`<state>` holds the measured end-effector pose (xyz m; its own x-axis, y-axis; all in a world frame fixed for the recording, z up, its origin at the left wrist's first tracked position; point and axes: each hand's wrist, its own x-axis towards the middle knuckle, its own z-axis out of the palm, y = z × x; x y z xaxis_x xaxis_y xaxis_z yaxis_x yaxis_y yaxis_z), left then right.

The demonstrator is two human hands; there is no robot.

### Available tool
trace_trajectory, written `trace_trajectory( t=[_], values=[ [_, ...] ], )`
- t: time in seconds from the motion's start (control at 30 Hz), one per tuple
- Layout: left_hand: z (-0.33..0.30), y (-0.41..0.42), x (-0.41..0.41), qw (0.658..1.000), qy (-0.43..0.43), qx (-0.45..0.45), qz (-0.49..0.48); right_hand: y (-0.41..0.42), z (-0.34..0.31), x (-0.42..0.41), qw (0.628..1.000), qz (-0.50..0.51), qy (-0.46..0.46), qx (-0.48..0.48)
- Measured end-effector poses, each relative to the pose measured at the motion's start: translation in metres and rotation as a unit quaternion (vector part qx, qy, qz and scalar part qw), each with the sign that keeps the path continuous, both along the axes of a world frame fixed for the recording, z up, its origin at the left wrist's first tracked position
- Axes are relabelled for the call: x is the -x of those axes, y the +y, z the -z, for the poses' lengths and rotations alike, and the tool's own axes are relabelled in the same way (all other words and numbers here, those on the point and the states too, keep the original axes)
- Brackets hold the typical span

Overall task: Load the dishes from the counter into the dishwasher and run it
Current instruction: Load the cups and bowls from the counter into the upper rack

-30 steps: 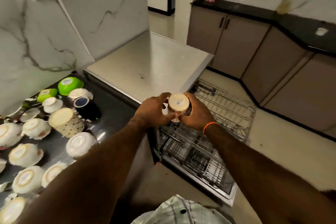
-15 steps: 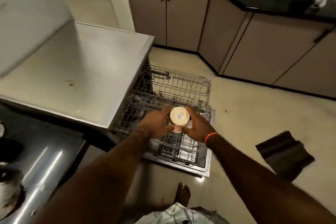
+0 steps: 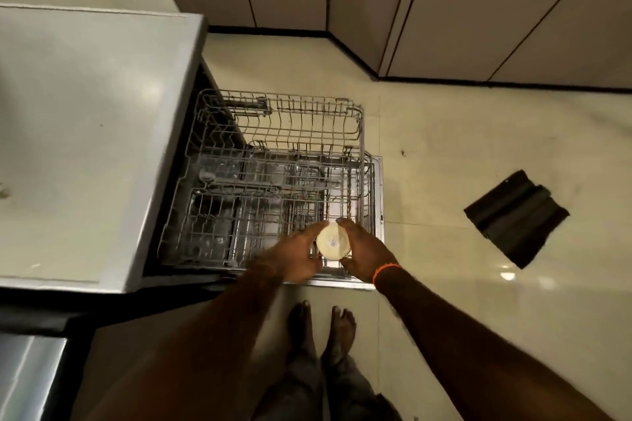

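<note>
Both hands meet at lower centre of the frame, over the near right corner of the pulled-out dishwasher rack [image 3: 273,181]. The bowl [image 3: 332,244] sits between them, upside down, its round base facing the camera. The left hand [image 3: 297,256] grips it from the left, thumb laid along the upper left edge of the base and fingers curled under the side. The right hand [image 3: 364,255] grips it from the right, one fingertip at the top edge of the base and another at the lower right edge. Each grip is closed on the bowl; neither is spread wide. An orange band [image 3: 384,271] circles the right wrist.

The bowl's base is pale cream and circular, with a small printed label near its middle. Its sides are mostly covered by the hands, so any pattern there cannot be told. Whether the bowl touches the rack wires or is held just above them cannot be told.

The rack is grey wire and holds no other dish that can be made out. A second wire basket [image 3: 301,120] stands behind it toward upper centre. The dishwasher's flat grey top [image 3: 85,133] fills the left of the frame. A dark folded mat [image 3: 516,217] lies on the pale tiled floor [image 3: 478,147] at right. Brown cabinet doors [image 3: 444,3] run along the top. Two bare feet [image 3: 321,331] stand at lower centre.
</note>
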<state>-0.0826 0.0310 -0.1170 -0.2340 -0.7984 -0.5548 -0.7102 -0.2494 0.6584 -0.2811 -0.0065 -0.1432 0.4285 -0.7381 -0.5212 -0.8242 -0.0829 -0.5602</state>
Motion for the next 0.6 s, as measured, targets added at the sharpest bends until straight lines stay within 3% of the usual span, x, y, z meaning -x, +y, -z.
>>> trace_trajectory(
  t=[0.3, 0.6],
  values=[
    [0.048, 0.0, 0.01, 0.998, 0.009, -0.054, 0.012, 0.003, 0.044, -0.002, 0.998, -0.021, 0.047, -0.034],
    [0.069, 0.008, 0.0, 0.999, -0.013, -0.031, -0.037, 0.001, 0.065, -0.013, 0.984, -0.13, 0.11, 0.059]
  ],
)
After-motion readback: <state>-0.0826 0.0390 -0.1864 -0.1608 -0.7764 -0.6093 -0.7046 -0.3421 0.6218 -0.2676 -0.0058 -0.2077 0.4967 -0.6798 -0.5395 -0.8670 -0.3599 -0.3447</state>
